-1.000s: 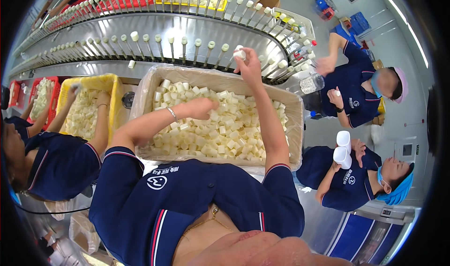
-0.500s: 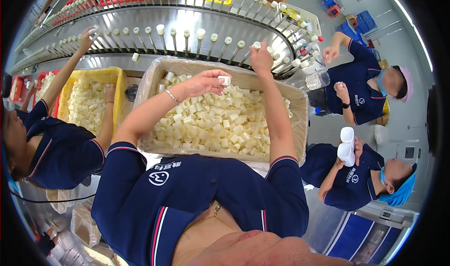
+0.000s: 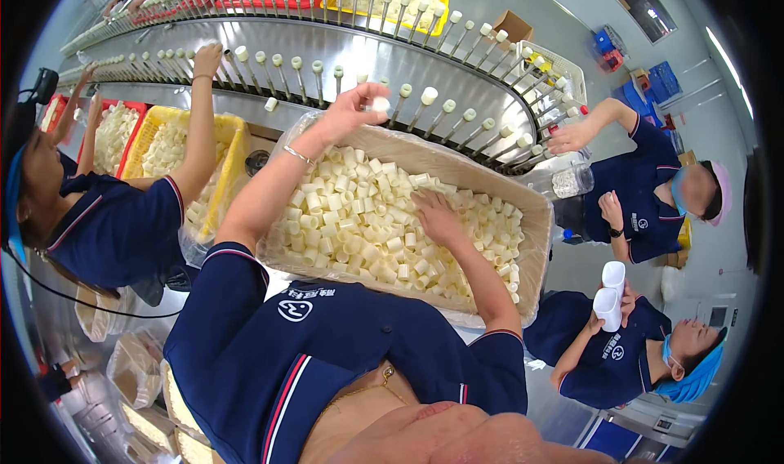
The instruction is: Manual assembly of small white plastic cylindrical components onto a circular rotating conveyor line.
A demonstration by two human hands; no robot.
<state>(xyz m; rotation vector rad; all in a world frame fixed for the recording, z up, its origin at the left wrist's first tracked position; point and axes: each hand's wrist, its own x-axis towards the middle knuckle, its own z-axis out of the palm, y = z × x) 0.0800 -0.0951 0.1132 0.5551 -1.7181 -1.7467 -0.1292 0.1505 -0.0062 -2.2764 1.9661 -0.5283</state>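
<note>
My left hand (image 3: 349, 114) is raised above the far rim of the lined cardboard box (image 3: 532, 247), its fingers closed on a short white plastic sleeve (image 3: 379, 105). That sleeve is close to the near row of upright metal rods, but I cannot tell whether it touches one. Inside the box, my right hand (image 3: 438, 219) reaches into a heap of cream plastic sleeves (image 3: 347, 219). Its fingers are spread over the pieces, with the tips partly hidden among them. White or cream sleeves cap the rods, such as the one (image 3: 429, 95) right of my left hand.
A curved metal conveyor (image 3: 327, 43) runs beyond the box. At left, a co-worker's hand (image 3: 208, 60) touches the rods beside a yellow basket (image 3: 237, 125) of sleeves. Two people stand at right, one near a clear jar (image 3: 572, 180), the other holding white containers (image 3: 609, 296).
My right hand has left the rod row and come down into the sleeves. My left hand has moved up toward the rods with its white sleeve. The whole view has shifted.
</note>
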